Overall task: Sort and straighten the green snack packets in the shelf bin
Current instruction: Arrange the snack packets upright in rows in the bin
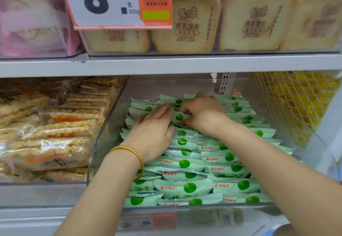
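Observation:
A clear plastic shelf bin [103,139] holds several pale green snack packets [185,185] with dark green dots, stacked in overlapping rows. My left hand [153,133], with a gold bangle at the wrist, lies flat on the packets in the bin's middle, fingers stretched toward the back. My right hand [201,111] is curled over the packets farther back, its fingertips pinching one green packet [179,117] between both hands. The packets under my palms are hidden.
A bin of wrapped rice crackers [55,128] stands to the left. To the right are yellow items in white foam netting [299,102]. The shelf above [166,63] carries toast-coloured packs [192,24] and a hanging price sign [103,2].

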### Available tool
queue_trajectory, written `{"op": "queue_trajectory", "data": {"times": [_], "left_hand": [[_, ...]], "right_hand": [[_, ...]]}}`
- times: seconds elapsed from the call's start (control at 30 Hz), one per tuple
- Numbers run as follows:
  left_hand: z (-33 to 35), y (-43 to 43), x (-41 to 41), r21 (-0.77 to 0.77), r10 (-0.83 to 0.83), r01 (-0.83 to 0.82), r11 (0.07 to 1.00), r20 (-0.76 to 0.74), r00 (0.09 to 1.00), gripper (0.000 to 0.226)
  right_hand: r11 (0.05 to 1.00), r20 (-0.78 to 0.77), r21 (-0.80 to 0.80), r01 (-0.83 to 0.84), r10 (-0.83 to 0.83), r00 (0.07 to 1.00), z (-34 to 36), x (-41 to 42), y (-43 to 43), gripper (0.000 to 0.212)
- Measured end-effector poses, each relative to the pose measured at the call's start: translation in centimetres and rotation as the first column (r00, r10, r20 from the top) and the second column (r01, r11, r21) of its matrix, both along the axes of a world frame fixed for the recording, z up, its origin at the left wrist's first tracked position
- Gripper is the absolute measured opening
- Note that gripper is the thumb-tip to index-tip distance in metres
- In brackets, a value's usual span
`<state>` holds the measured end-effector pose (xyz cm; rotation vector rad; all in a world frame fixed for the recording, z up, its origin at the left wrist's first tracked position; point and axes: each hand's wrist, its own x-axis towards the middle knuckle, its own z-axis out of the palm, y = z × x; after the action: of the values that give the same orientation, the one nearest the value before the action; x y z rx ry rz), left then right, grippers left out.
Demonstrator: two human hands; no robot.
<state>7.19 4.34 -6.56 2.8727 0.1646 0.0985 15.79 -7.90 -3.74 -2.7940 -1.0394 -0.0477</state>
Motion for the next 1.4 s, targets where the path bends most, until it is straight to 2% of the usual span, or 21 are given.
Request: {"op": "queue_trajectory", "data": {"times": [0.07,0.27,0.4,0.57,0.67,0.7,0.77,0.83,0.87,1.07,1.2,1.27,1.4], "left_hand": [[0.1,0.0,-0.1,0.002,-0.001,0.001,1.000,-0.009,1.000,0.054],[-0.1,-0.1,0.0,0.025,0.015,-0.014,1.000,-0.006,1.000,0.053],[-0.3,0.1,-0.1,0.052,0.012,-0.011,0.999,-0.023,1.000,0.051],[-0.2,0.0,-0.1,0.064,0.004,-0.003,0.998,-0.018,1.000,0.048],[-0.2,-0.1,-0.2,0.066,-0.005,0.006,0.998,-0.019,1.000,0.047],[-0.2,-0.1,-0.3,0.057,-0.002,0.002,0.998,-0.003,1.000,0.048],[-0.2,-0.1,-0.3,0.043,0.009,-0.010,0.999,0.028,1.000,0.049],[-0.2,-0.2,-0.4,0.056,0.015,-0.017,0.998,0.032,0.999,0.047],[-0.2,-0.3,-0.3,0.058,0.018,-0.020,0.998,0.032,0.999,0.047],[-0.1,-0.3,-0.1,0.044,0.032,-0.033,0.998,0.010,0.999,0.058],[-0.2,-0.3,0.0,0.083,0.025,-0.026,0.996,0.015,1.000,0.052],[-0.4,-0.3,0.0,0.092,0.024,-0.026,0.995,0.021,0.999,0.050],[-0.4,-0.3,-0.1,0.090,0.017,-0.019,0.996,0.027,0.999,0.050]], "right_hand": [[1.000,0.022,0.012,0.024,-0.024,0.999,-0.3,0.0,-0.2,0.031],[0.989,0.166,-0.120,0.083,-0.063,0.984,-0.9,0.2,0.2,0.036],[0.984,0.152,-0.160,0.076,-0.052,0.987,-1.1,0.3,0.6,0.038],[0.990,0.116,-0.095,0.100,-0.089,0.989,-1.4,0.2,0.1,0.030],[0.984,0.069,-0.147,0.096,-0.087,0.994,-1.0,0.3,0.1,0.031],[0.988,0.028,-0.115,0.105,-0.102,0.994,-0.8,0.4,0.0,0.030],[0.986,-0.048,0.069,0.153,-0.150,0.988,-0.6,0.7,-0.3,0.025],[0.944,-0.056,0.252,0.214,-0.207,0.977,-0.8,0.9,-0.2,0.020],[0.928,-0.056,0.283,0.244,-0.238,0.970,-1.0,0.9,0.0,0.018],[0.910,-0.062,0.164,0.380,-0.375,0.925,-1.6,1.4,2.0,0.018],[0.910,-0.038,0.136,0.391,-0.389,0.920,-1.9,1.7,2.5,0.020],[0.917,-0.017,0.152,0.368,-0.370,0.929,-1.9,1.9,2.6,0.019],[0.909,-0.076,0.270,0.318,-0.309,0.948,-2.0,1.8,2.2,0.012]]}}
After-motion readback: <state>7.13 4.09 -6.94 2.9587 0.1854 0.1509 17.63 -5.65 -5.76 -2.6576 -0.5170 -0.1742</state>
